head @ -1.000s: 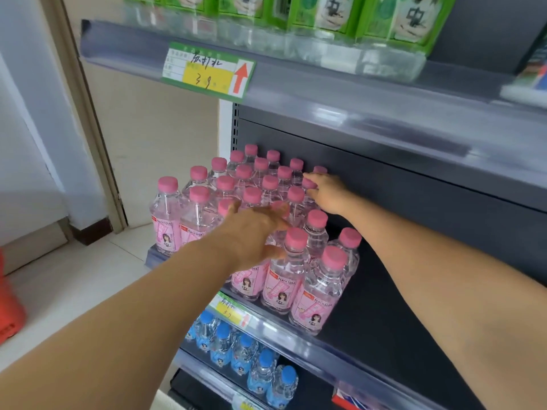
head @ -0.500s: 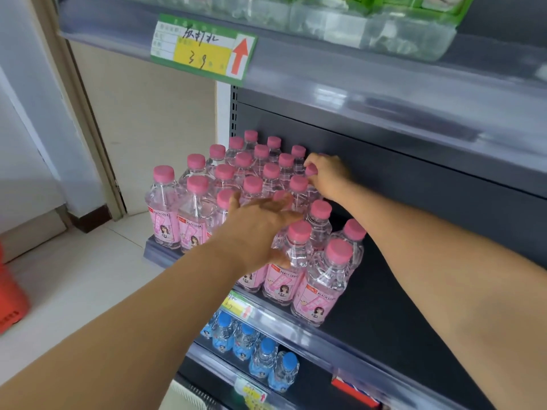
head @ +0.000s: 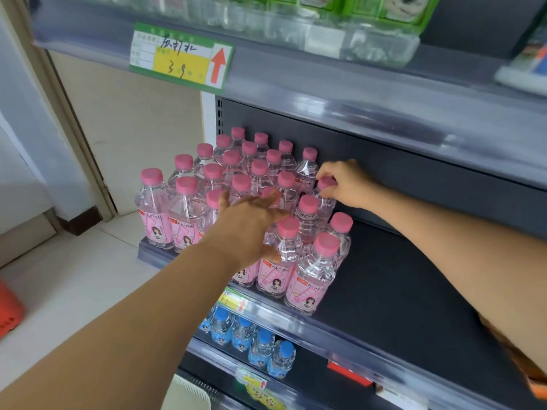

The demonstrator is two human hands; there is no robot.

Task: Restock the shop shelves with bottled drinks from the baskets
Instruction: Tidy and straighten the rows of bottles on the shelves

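Several pink-capped peach soda bottles stand packed on the left part of the dark middle shelf. My left hand lies spread over the front bottles, fingers straight across their caps and shoulders. My right hand reaches further back and pinches the pink cap of one peach soda bottle at the right edge of the group.
Green-labelled bottles fill the shelf above, behind a price tag. Blue-capped bottles stand on the shelf below. An orange basket sits on the floor at the left. The right part of the middle shelf holds no bottles.
My right hand has drawn back toward the front and right and now pinches a cap at the group's right edge. My left hand stays spread on the front bottles.
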